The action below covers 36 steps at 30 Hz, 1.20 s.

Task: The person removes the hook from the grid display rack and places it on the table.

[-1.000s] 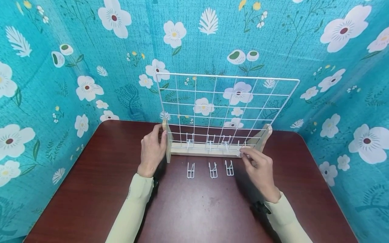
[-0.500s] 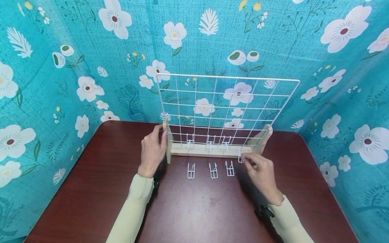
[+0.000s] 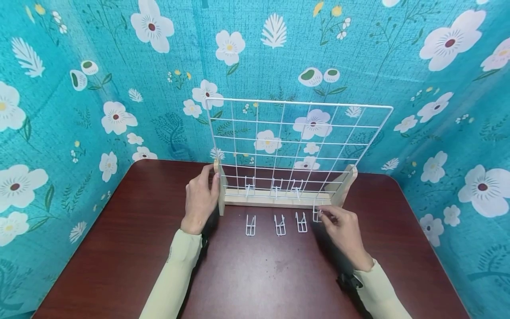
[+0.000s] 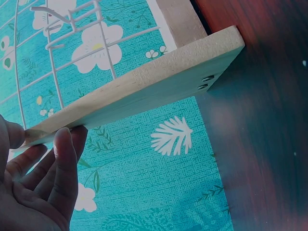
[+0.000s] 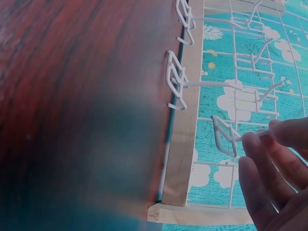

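A white wire grid panel (image 3: 299, 103) stands upright in a pale wooden stand (image 3: 275, 203). My left hand (image 3: 200, 199) grips the top of the stand's left side piece (image 4: 144, 79), thumb on one face and fingers on the other. Between thumb and fingertips my right hand (image 3: 344, 230) pinches a white wire hook (image 5: 233, 138) by its prong, in front of the grid's lower right and apart from it. Three similar hooks (image 3: 249, 186) hang on a low grid wire. Three more hooks (image 3: 280, 226) are lined up in front of the base.
The dark red-brown table (image 3: 263, 283) reaches well beyond the stand on both sides. A turquoise flowered cloth (image 3: 167, 88) hangs close behind and along the sides. The stand's right side piece (image 3: 345, 184) rises just behind my right hand.
My right hand has drawn the held hook down and toward me, away from the grid's lower right. The left hand stays on the stand. The other hooks have not moved.
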Each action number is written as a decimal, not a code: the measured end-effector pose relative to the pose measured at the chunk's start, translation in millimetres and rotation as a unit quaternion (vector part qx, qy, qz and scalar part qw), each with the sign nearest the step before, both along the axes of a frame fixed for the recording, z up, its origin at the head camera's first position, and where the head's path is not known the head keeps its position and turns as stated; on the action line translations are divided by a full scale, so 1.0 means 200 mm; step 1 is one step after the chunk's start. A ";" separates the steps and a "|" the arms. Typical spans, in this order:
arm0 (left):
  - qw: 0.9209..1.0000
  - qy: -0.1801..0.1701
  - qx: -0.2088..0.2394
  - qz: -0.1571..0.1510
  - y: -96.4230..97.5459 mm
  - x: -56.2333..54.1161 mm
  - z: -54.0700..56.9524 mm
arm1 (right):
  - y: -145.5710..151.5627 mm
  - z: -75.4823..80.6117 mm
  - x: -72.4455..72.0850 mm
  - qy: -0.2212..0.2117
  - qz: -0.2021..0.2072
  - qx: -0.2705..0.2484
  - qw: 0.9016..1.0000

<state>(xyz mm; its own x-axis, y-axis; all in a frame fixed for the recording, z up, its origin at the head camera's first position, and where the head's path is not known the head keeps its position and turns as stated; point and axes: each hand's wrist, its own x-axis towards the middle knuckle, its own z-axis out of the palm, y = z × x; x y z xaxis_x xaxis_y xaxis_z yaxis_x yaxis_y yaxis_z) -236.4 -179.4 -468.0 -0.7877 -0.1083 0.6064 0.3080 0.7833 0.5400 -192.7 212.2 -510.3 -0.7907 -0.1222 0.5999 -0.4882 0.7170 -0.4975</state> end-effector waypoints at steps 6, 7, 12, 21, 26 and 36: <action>1.000 -0.001 -0.001 0.001 0.00 0.00 0.00 | 0.01 -0.01 0.01 -0.022 0.002 0.001 1.000; 1.000 0.000 0.000 0.001 0.00 0.00 0.00 | 0.01 -0.02 0.01 -0.026 0.002 0.002 1.000; 1.000 -0.002 0.002 0.000 0.00 0.00 0.01 | 0.02 -0.03 0.01 -0.043 0.003 0.011 0.999; 1.000 -0.007 0.003 -0.001 0.00 0.00 0.00 | 0.03 -0.05 0.00 -0.073 0.002 0.020 0.997; 1.000 -0.008 0.004 -0.001 0.00 0.00 0.00 | 0.04 -0.06 0.00 -0.081 -0.002 0.021 0.996; 1.000 -0.009 0.005 0.000 0.00 0.00 0.00 | 0.05 -0.07 -0.01 -0.106 -0.002 0.017 0.994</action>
<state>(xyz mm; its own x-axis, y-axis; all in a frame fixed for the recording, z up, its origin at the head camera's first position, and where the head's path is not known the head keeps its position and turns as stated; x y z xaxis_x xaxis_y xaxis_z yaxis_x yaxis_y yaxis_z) -236.3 -179.8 -467.7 -0.7981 -0.1136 0.5917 0.2990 0.7779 0.5527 -195.0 222.8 -523.6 -0.8998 -0.1350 0.4149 -0.3711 0.7368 -0.5652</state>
